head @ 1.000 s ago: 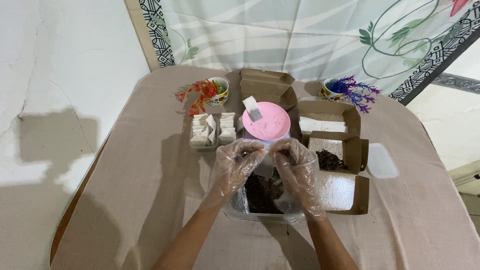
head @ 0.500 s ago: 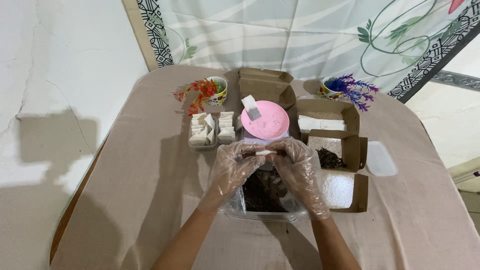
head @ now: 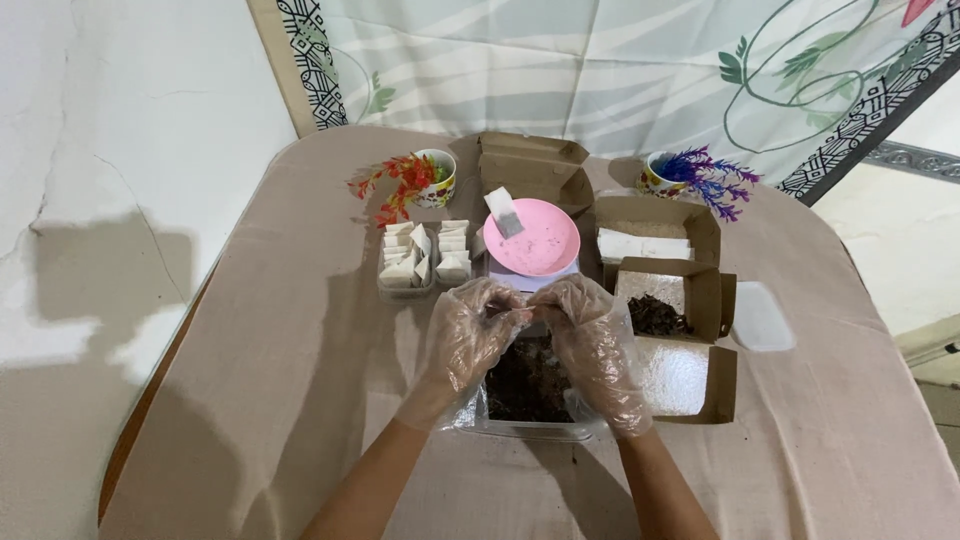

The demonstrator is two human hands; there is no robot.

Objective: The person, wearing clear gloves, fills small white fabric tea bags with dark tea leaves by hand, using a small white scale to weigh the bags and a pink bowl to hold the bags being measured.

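Beige cloth covers the rounded surface [head: 250, 330], which stands against a cracked white wall and a pale curtain printed with leaves.

Both hands wear thin clear plastic gloves and meet above a clear plastic tub of dark loose material [head: 527, 385], which sits at the near middle of the cloth. The left hand [head: 468, 335] and the right hand [head: 590, 335] are curled fingertip to fingertip around something small between them; it is too small and too covered to name. Each grip looks pinched on that small piece, though how firmly cannot be told.

To do this well, I judge the hands should stay directly over the tub so that any crumbs fall back in, and the pinch should be light, since the gloves are loose and slippery.

Counted: two gloved hands; one clear tub; one round pink plastic dish [head: 532, 243] just beyond the hands, with one small white sachet [head: 503, 211] leaning on its rim; one clear tray of small white folded sachets [head: 424, 262] to the left, its number too crowded to count; three brown cardboard boxes, namely one behind the dish [head: 530, 165], one holding white sheets [head: 650, 235] and one open with dark bits inside [head: 672, 330]; one clear flat lid [head: 762, 316] at the right; and two small cups of artificial flowers, one red and orange [head: 412, 182], one purple [head: 700, 175].
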